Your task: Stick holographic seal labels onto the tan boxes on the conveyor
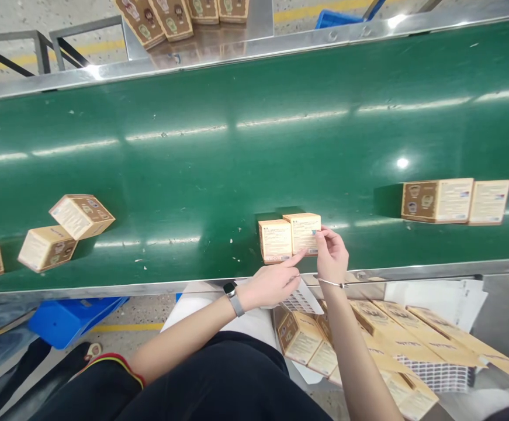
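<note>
Green conveyor belt (184, 175) carries two boxes side by side, near its middle front edge. Left hand (276, 285), index extended, others curled, touches the right box (301, 234); right hand (333, 255) pinches a small blue label (314, 232) on its right side. Steady box, square label, and light, even pressure should prevent creases.

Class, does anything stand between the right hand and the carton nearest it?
Nothing visible does: the right hand is at the right edge of the carton. The left hand points at its lower edge, not between.
</note>
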`<state>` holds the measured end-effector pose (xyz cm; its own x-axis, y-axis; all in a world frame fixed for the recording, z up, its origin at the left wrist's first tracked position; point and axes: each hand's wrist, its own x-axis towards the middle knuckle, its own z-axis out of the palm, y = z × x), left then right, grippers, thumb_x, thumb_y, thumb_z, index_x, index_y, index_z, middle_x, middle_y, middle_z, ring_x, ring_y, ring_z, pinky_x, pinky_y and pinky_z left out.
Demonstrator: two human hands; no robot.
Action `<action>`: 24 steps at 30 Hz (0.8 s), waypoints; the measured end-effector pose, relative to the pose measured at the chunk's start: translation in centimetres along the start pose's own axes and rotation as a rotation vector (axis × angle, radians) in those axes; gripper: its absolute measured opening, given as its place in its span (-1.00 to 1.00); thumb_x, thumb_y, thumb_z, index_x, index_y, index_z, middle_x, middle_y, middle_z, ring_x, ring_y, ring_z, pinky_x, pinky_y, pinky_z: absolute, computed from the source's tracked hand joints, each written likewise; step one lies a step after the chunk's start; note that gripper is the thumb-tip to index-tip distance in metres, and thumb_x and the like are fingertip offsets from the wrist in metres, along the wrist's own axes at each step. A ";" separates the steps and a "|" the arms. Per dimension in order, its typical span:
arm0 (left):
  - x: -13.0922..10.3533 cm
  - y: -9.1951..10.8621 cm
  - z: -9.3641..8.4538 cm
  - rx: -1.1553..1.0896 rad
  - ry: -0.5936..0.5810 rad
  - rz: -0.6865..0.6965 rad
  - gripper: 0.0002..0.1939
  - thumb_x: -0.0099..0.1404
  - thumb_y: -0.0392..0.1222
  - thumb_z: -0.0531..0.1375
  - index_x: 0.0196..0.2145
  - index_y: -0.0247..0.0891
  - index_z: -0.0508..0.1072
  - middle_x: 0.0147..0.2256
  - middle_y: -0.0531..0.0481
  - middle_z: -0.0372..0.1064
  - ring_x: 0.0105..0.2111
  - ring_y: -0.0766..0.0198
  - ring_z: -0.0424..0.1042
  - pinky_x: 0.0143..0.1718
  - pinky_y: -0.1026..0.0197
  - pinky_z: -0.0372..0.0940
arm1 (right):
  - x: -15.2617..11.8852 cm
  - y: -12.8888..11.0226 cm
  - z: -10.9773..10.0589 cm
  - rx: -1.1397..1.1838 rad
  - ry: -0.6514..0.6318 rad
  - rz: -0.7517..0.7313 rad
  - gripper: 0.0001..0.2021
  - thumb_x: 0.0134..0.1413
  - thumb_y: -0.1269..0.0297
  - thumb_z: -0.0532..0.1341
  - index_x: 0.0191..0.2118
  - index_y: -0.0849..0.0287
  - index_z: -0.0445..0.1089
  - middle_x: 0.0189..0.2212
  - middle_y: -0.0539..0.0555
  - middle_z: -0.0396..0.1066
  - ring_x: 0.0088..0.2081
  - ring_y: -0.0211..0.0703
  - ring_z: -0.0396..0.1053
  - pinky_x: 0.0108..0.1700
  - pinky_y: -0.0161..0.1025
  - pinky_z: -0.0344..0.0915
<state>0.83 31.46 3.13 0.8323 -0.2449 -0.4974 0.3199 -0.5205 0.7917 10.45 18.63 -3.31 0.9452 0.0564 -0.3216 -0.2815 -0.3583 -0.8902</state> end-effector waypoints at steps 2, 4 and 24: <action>0.4 0.2 0.0 0.025 -0.012 0.003 -0.66 0.43 -0.16 -0.07 -0.46 -0.25 0.33 0.36 0.07 0.00 -0.43 0.36 0.44 -0.30 0.21 0.33 | 0.2 -0.1 -0.1 -0.024 0.033 -0.024 -0.61 -0.05 -0.12 0.26 -0.37 0.14 0.32 -0.13 0.23 0.47 -0.12 -0.01 0.45 -0.06 -0.04 0.37; 0.7 0.5 -0.1 0.035 -0.019 0.007 -0.65 0.43 -0.16 -0.07 -0.46 -0.25 0.34 0.36 0.09 0.01 -0.41 0.34 0.46 -0.30 0.20 0.34 | 0.3 -0.2 0.0 -0.058 0.074 -0.047 -0.64 -0.02 -0.09 0.25 -0.36 0.14 0.31 -0.15 0.22 0.47 -0.14 -0.03 0.45 -0.06 -0.04 0.36; -2.3 -0.7 0.8 -0.426 -0.119 -0.050 -0.67 0.34 -0.18 -0.03 -0.59 -0.24 0.12 -0.61 0.14 0.11 -0.57 0.39 0.11 -0.50 0.30 0.01 | 2.5 -4.6 -3.0 -1.048 -0.784 -0.927 0.03 0.06 0.32 0.26 0.42 0.16 -0.50 0.31 0.27 0.13 0.38 0.32 -0.14 0.27 0.56 -0.36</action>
<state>-1.66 31.76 3.41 0.7608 -0.3338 -0.5565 0.5374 -0.1568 0.8287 14.60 17.65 0.97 0.3104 0.9305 -0.1943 0.8572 -0.3624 -0.3660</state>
